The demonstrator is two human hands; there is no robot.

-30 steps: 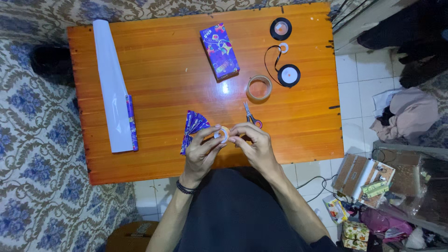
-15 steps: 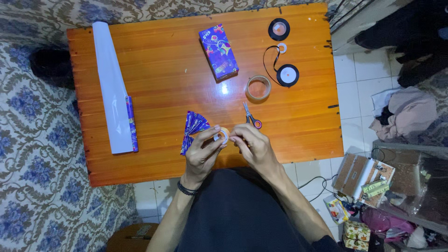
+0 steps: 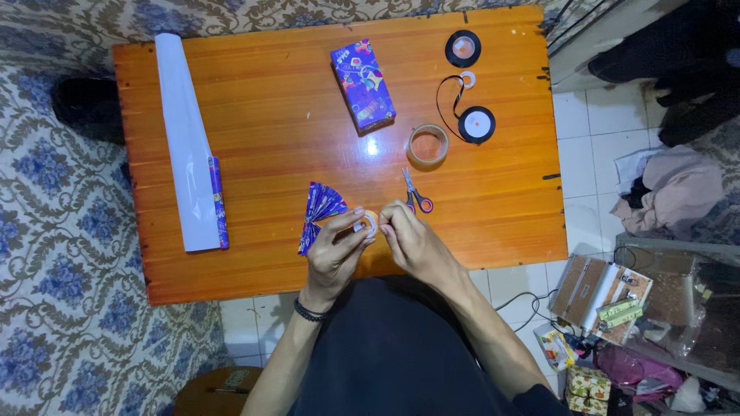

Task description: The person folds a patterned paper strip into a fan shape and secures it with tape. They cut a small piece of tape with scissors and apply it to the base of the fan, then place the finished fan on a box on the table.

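Observation:
My left hand (image 3: 336, 250) holds a small white roll of tape (image 3: 367, 224) between thumb and fingers over the near edge of the orange wooden table (image 3: 270, 115). My right hand (image 3: 412, 240) pinches at the same roll from the right side. Just left of my left hand lies a purple pleated paper fan (image 3: 317, 212). Small scissors (image 3: 417, 194) with red and blue handles lie just beyond my right hand.
A box wrapped in purple paper (image 3: 363, 85) lies at mid table. A clear tape roll (image 3: 428, 145), two black ribbon spools (image 3: 475, 123) and a roll of wrapping paper (image 3: 187, 146) also rest there. Clutter and boxes (image 3: 601, 296) sit on the floor at right.
Both hands stay together over the small tape roll, with only slight finger shifts. Nothing on the table has moved.

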